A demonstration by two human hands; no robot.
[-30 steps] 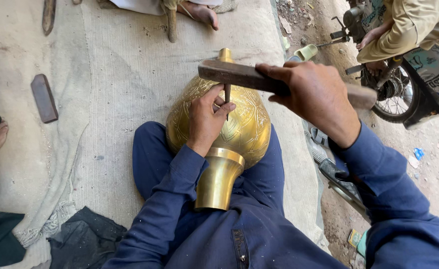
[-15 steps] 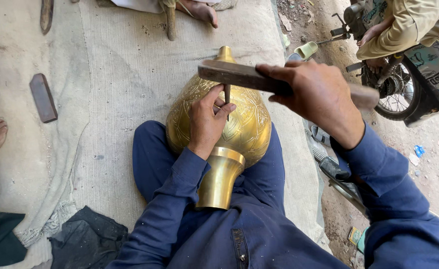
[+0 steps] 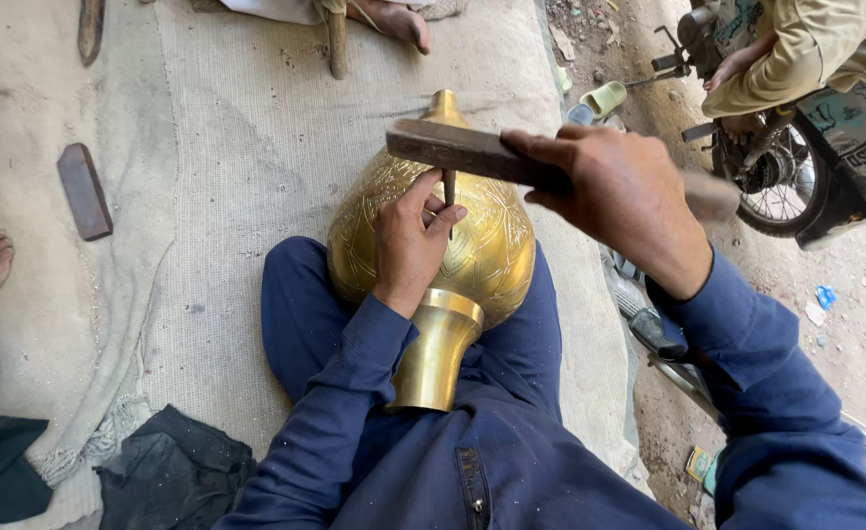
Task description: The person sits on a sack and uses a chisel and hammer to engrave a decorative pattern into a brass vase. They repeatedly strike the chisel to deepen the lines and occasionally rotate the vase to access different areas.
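Nothing much has shifted since before; wooden block (image 3: 472, 152) stays poised above chisel (image 3: 448, 186)
Left hand (image 3: 408, 245) pinches chisel on brass vessel (image 3: 492, 250) in my lap; right hand (image 3: 620, 196) wraps block; vessel heavy, rigid, slick; brace at its neck.

An open-air metal craft workshop set up at ground level beside a dirt road. The worker sits cross-legged on a worn woven mat (image 3: 256, 147) spread over the ground, an engraved brass vessel (image 3: 492, 245) in the lap, a wooden mallet block (image 3: 462, 149) raised above a thin chisel (image 3: 449, 188). A dark block (image 3: 84, 190) lies loose on the mat; a parked motorcycle (image 3: 796, 167) stands on the littered dirt alongside
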